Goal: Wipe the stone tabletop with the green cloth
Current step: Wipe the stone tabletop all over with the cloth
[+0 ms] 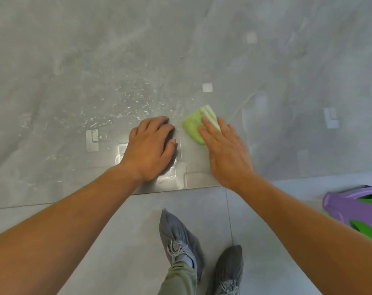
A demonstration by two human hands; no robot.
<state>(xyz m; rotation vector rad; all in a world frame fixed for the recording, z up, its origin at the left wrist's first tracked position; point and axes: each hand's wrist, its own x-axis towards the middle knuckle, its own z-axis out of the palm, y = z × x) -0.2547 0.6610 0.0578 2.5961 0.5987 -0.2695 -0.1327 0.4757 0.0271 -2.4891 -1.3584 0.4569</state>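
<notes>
Centre frame, the right hand (225, 152) presses straight fingers on the folded light-green cloth (193, 127) on the wet grey stone tabletop (74, 60). Just left, the left hand (151, 147) rests relaxed on the stone, holding nothing.

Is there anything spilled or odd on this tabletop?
Yes. Droplets lie scattered over the tabletop, just beyond the left hand. The cloth, pressed flat under the right hand, sits to their right, so that patch looks unwiped.
</notes>
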